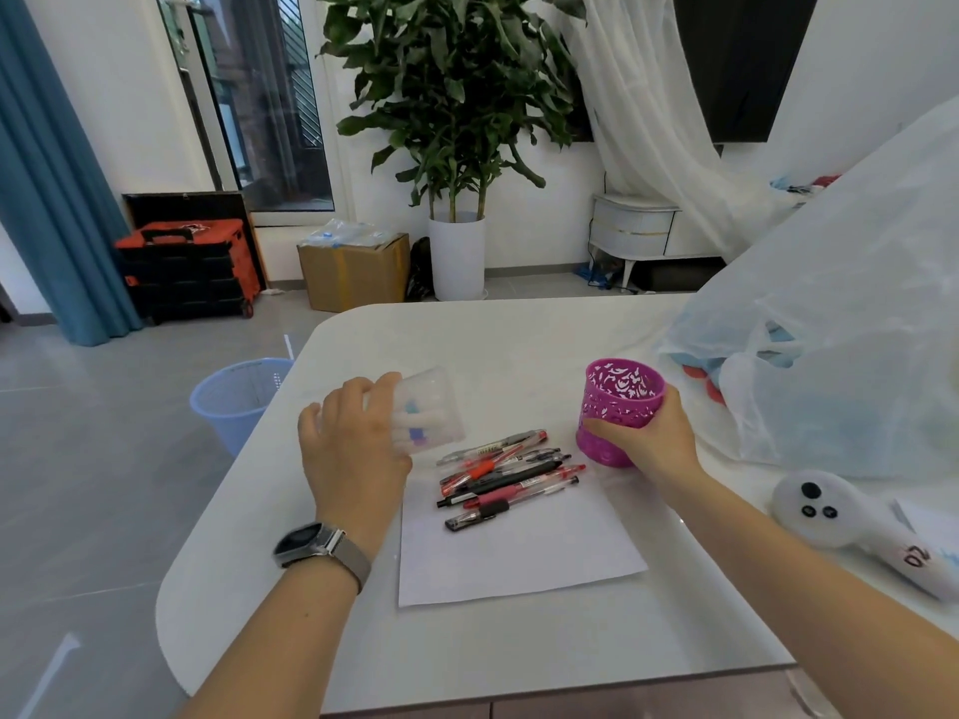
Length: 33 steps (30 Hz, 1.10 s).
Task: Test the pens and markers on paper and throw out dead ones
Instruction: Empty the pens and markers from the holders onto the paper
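A loose pile of red and black pens (pixel 506 472) lies across the top edge of a white paper sheet (pixel 519 552), between a tilted clear cup (pixel 430 412) and a magenta filigree pen holder (pixel 620 407).

Left grip (pixel 353 448), right grip (pixel 654 438) curled

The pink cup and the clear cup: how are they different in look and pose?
The pink cup is opaque with cut-out patterns; the clear cup is see-through. The pink cup stands nearly upright in the right hand; the clear cup lies tipped in the left hand. Both are gripped.
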Available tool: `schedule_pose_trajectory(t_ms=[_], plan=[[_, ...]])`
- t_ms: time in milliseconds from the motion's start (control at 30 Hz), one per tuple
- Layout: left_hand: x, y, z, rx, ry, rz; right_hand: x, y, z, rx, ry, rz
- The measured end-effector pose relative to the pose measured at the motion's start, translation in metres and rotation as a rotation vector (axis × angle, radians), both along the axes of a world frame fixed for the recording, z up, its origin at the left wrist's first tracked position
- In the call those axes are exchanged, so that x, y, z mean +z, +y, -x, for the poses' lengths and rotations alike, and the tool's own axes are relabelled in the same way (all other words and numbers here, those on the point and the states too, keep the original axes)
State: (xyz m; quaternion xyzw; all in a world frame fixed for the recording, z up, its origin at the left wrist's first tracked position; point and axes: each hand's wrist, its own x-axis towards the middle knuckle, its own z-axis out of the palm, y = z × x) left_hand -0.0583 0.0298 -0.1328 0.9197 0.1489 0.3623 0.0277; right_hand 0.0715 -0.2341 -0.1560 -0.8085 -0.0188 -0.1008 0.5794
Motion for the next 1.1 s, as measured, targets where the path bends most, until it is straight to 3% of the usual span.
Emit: schedule_pose_trajectory(t_ms=[533, 833, 1100], plan=[[0.0, -0.013, -0.008, -0.053, 0.094, -0.323, -0.001, -0.003, 0.0, 0.019, -0.001, 0.043], [0.002, -0.007, -0.01, -0.026, 0.115, -0.284, -0.002, -0.004, -0.003, 0.031, 0.01, 0.033], [0.005, 0.008, -0.003, 0.023, 0.0, -0.28, -0.002, -0.004, -0.002, 0.04, 0.008, 0.015]])
